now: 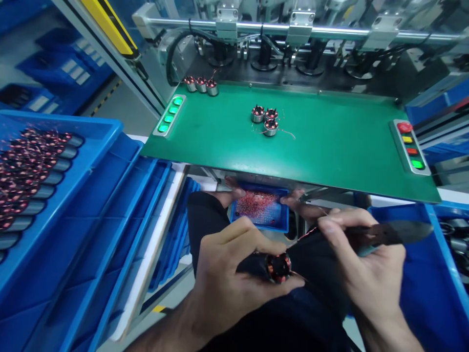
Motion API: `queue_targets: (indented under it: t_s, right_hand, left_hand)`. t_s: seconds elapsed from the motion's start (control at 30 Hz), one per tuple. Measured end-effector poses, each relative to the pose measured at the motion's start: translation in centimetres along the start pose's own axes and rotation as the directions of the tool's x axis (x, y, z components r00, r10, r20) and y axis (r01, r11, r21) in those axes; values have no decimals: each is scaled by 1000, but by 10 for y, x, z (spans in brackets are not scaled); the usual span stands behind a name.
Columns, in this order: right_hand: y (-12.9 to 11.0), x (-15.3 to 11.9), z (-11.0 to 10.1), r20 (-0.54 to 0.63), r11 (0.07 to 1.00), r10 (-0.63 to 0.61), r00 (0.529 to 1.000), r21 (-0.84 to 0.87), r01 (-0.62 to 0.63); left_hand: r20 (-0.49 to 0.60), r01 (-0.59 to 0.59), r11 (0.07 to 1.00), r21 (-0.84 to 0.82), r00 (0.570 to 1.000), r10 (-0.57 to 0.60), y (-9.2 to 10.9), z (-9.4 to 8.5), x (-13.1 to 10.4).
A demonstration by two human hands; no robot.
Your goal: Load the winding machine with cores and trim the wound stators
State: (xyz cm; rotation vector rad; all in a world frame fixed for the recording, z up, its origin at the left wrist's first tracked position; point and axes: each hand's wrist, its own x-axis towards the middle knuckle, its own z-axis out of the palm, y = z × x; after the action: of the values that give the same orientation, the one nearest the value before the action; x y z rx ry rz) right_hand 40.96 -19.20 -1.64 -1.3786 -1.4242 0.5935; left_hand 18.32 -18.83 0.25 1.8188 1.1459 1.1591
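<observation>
My left hand [238,269] grips a small wound stator [279,268] between thumb and fingers, its copper coils and dark centre facing up. A twisted copper wire [307,234] runs from it up to my right hand [366,254], where thumb and forefinger pinch the wire's end. Lying across the right hand is a dark, flat, blade-shaped tool [399,232], its rounded tip pointing right; its exact kind is unclear. Both hands are over my lap, in front of the green work surface [220,142].
Three stators [271,127] with loose wires sit mid-surface, and three more [211,87] at its back left. Button panels [169,116] flank it; a machine [264,54] stands behind. A blue crate [106,127] of stators is left, a bin of scraps [282,215] below, and a blue bin [399,293] right.
</observation>
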Motion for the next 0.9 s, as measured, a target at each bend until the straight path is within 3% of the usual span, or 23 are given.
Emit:
queue_targets:
  t_s: [0.1, 0.2, 0.4, 0.63, 0.9]
  right_hand:
    - [0, 1, -10, 63, 1000, 12, 998, -19, -11]
    - [-3, -5, -18, 210, 1000, 12, 978, -2, -12]
    - [0, -24, -17, 473, 1000, 6, 881, -10, -2]
    - [1, -24, -6, 491, 997, 60, 869, 18, -78]
    - [-1, -24, -7, 485, 998, 42, 874, 12, -55]
  left_hand:
    - [-57, -14, 999, 39, 998, 17, -2, 0, -2]
    - [-128, -17, 997, 80, 991, 27, -3, -1, -1]
    - [-160, -34, 994, 101, 986, 50, -2, 1, 0]
    - [-150, -65, 994, 83, 986, 77, -1, 3, 1]
    - [-165, -72, 995, 72, 983, 83, -3, 0, -2]
